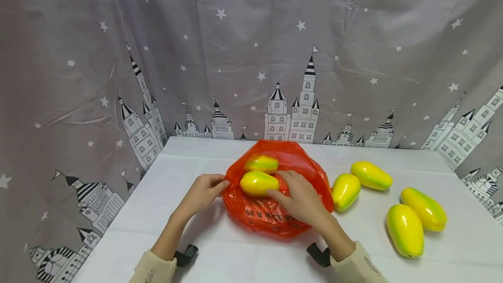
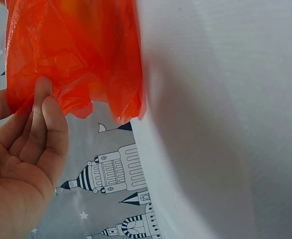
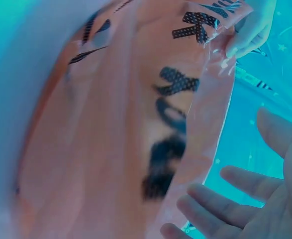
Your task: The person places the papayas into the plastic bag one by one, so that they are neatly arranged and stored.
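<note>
A red plastic bag (image 1: 271, 226) lies with its mouth spread wide on the white table. Inside it are two glossy yellow-green papayas, a near papaya (image 1: 258, 184) and a far papaya (image 1: 261, 163). My left hand (image 1: 205, 193) pinches the bag's left rim between thumb and fingers, and the left wrist view shows the thin red plastic (image 2: 71, 50) in that pinch. My right hand (image 1: 302, 198) reaches over the bag's mouth beside the near papaya's right end. Its fingers are spread in the right wrist view, with nothing held between them.
Right of the bag lie more papayas: one papaya (image 1: 346, 192) close against it, another papaya (image 1: 371, 175) behind, and a pair farther right, the front papaya (image 1: 405, 230) and rear papaya (image 1: 424, 209). A grey castle-print curtain (image 1: 243, 56) hangs behind the white table (image 1: 137, 230).
</note>
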The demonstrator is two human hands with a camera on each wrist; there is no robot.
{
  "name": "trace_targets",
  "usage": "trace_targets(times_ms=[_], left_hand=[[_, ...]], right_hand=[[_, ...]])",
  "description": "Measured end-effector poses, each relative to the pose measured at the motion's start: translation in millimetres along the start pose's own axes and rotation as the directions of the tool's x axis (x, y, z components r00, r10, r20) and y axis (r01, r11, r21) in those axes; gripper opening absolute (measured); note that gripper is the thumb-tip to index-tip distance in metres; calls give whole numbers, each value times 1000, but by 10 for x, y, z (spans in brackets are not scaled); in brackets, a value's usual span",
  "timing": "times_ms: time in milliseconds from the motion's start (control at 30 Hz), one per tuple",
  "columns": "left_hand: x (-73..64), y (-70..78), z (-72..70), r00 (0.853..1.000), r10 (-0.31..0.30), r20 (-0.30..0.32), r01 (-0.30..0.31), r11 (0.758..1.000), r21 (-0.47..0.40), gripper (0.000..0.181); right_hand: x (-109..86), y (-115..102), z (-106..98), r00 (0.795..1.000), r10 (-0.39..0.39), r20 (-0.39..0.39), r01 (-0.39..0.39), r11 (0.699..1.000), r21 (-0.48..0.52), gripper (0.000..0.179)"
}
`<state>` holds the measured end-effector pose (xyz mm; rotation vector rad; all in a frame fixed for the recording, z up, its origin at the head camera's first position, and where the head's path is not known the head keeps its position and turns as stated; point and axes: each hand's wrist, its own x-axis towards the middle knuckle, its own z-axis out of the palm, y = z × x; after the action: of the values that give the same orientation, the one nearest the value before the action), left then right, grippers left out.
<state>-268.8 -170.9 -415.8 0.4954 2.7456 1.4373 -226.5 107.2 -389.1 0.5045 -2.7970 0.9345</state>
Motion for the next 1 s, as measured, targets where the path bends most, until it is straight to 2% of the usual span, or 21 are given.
trace_targets(times_ms=[233, 600, 1000], left_hand=[[-2, -10, 0, 1000, 10, -11, -10, 1000, 7, 22], [4, -4, -5, 1000, 0, -9, 0, 1000, -3, 22], [2, 6, -4, 1000, 0, -3, 0, 1000, 4, 21]], right_hand=[[-149, 95, -89, 1000, 21, -22, -20, 1000, 13, 60], [-330, 178, -268, 998, -9, -61, 5, 998, -58, 56], [-472, 398, -523, 994, -44, -102, 43, 999, -11, 49]])
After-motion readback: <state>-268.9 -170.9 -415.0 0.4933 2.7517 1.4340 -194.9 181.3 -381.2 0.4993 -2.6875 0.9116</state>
